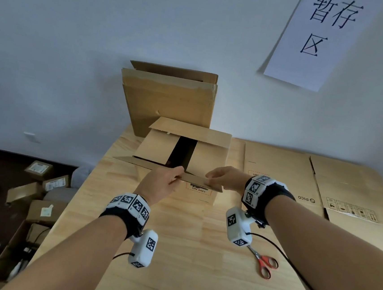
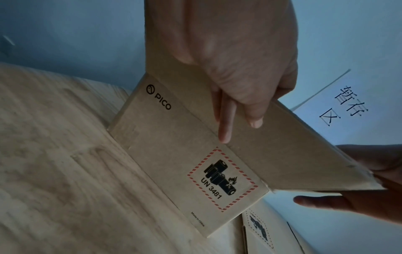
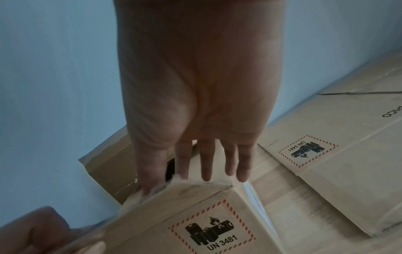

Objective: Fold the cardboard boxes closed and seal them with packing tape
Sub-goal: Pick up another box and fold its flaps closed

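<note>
A brown cardboard box (image 1: 182, 154) sits on the wooden tabletop (image 1: 176, 248), near the wall. Its top is partly open, with a dark gap in the middle. The near flap (image 1: 196, 180) sticks out toward the person. The left hand (image 1: 162, 183) pinches this flap, thumb on top and fingers (image 2: 226, 123) under it. The right hand (image 1: 226, 178) holds the same flap near its corner, with its fingers (image 3: 206, 165) straight and a little spread. Red scissors (image 1: 264, 263) lie on the tabletop beside flat boxes (image 1: 283, 172).
</note>
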Demonstrator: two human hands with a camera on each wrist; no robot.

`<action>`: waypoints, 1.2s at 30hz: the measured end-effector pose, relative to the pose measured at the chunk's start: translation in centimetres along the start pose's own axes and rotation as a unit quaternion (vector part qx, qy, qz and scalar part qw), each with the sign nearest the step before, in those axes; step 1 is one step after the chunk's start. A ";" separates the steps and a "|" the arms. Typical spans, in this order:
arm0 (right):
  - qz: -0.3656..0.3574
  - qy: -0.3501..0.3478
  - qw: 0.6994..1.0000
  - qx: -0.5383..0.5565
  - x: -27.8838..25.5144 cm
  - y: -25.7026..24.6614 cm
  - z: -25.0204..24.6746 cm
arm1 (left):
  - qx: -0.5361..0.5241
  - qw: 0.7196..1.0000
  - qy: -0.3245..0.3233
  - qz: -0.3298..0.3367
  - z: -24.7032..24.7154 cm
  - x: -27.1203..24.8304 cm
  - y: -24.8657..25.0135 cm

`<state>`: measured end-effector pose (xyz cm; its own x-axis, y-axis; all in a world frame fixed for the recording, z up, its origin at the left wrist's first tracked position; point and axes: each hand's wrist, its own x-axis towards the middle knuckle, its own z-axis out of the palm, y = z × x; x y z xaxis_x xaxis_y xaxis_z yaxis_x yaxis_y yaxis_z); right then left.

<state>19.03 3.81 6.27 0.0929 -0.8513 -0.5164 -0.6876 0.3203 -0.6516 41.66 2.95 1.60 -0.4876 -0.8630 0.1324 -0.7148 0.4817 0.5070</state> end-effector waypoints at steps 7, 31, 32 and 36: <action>0.024 -0.032 0.998 -0.040 0.1 0.1 0.4 | 0.065 0.996 -0.064 0.000 1.0 -1.5 -0.7; -0.036 0.006 0.960 -0.278 0.8 0.3 1.7 | -0.145 0.909 -0.286 -0.267 -6.9 0.8 -1.5; -0.032 0.007 0.958 -0.284 0.9 0.3 1.7 | -0.113 0.930 -0.222 -0.271 -7.5 1.6 -1.8; -0.017 -0.001 0.952 -0.306 0.9 -0.1 1.5 | 0.105 0.954 -0.152 -0.235 -6.8 5.6 -3.1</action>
<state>20.25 3.65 4.99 0.1230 -0.8563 -0.5016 -0.9749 -0.0097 -0.2224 44.59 -4.42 6.54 -0.1882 -0.9223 -0.3376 -0.9597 0.0998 0.2626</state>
